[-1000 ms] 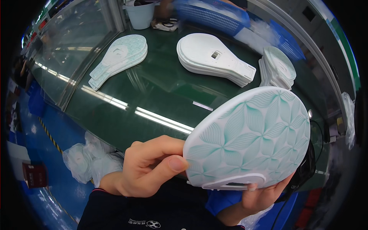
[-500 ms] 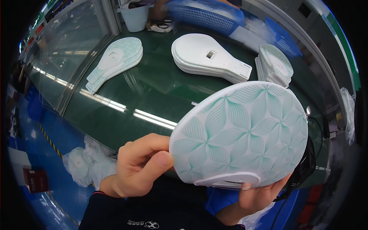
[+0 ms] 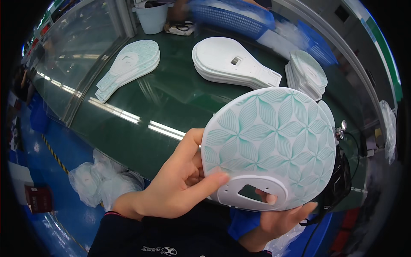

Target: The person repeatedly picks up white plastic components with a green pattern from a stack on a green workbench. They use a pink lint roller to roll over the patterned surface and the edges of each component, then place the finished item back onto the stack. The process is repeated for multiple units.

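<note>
Both my hands hold up a round white plastic panel (image 3: 274, 128) with a green leaf-line pattern. Its face is turned toward me, and a plain white raised piece with an opening sits at its lower edge. My left hand (image 3: 180, 180) grips the left edge, thumb on the patterned face and fingers behind. Under the lower right edge, my right hand (image 3: 280, 220) supports the panel; a fingertip shows through the opening. Behind the panel's right side another pale rounded edge shows, partly hidden.
On the green table (image 3: 171, 107) lie a patterned paddle-shaped stack (image 3: 139, 58), a white paddle-shaped stack (image 3: 222, 55) and a stack of patterned pieces (image 3: 306, 70). A blue basket (image 3: 233, 19) and a white bucket (image 3: 152, 19) stand behind. Bagged pieces (image 3: 92, 184) are at lower left.
The panel has tilted to face me more squarely and shifted slightly right, so its opening now shows. My left hand has moved right and up, its thumb now further onto the face.
</note>
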